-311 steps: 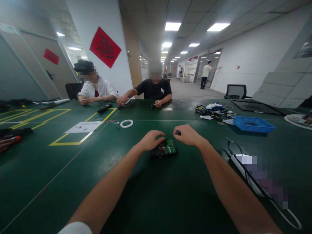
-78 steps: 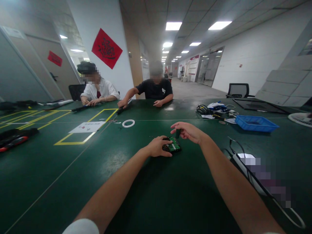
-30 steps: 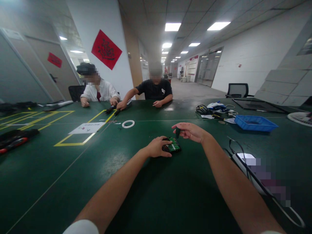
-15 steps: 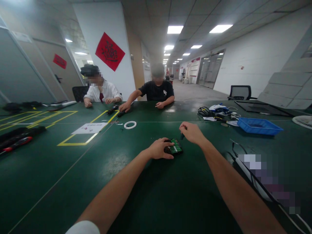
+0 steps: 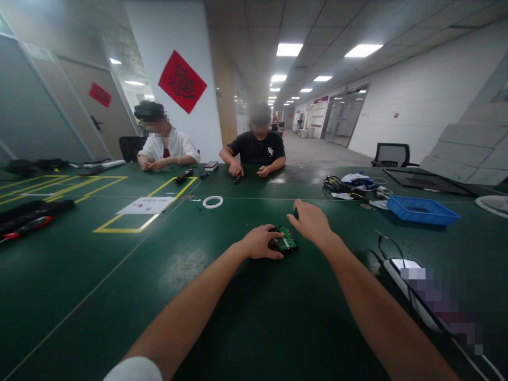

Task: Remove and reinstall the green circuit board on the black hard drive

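A hard drive lies on the green table with its green circuit board facing up. My left hand is on its left side, thumb along the near edge and fingers over the far edge and board, holding it against the table. To the right and just above the drive, my right hand is closed, fingers curled round a small dark tool. Only a short piece of that tool shows, so its exact kind is hidden.
A blue tray and a cable pile lie to the right, with a white, black-corded device nearer. A white ring and paper sheet lie left. Two people sit opposite.
My right hand has turned slightly and its dark tool shows less, while my left hand stays on the drive. Across the table, one person's hand has moved a dark object to the right.
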The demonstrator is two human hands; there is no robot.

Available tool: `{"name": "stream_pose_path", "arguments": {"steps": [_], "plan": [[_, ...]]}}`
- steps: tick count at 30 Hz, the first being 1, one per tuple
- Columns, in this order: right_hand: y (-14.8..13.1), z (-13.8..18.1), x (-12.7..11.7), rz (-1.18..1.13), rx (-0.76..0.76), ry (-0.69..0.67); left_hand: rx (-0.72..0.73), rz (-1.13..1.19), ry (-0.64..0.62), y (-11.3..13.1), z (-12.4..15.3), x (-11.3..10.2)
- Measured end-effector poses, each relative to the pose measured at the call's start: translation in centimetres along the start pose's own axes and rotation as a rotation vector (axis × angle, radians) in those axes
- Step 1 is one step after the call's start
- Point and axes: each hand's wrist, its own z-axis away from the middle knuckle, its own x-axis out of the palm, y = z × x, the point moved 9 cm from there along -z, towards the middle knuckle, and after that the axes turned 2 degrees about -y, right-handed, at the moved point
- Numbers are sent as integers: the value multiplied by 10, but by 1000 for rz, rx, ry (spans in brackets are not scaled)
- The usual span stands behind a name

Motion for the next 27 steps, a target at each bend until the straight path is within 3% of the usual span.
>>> {"name": "stream_pose_path", "arguments": {"steps": [6,10,14,21,27], "plan": [[-1,-3,11,-206,-84,-48,-28,-15,-5,1,0,-1],[11,-5,13,-225,12,61,-85,-50,14,0,1,-3],[7,-4,16,-252,-22,157,-114,-71,19,0,2,-4],[3,-3,25,-306,-5,93,-176,-76,42,0,3,-7],[-1,2,26,-303,-24,191,-268,-79,64,-5,4,-4]]}}
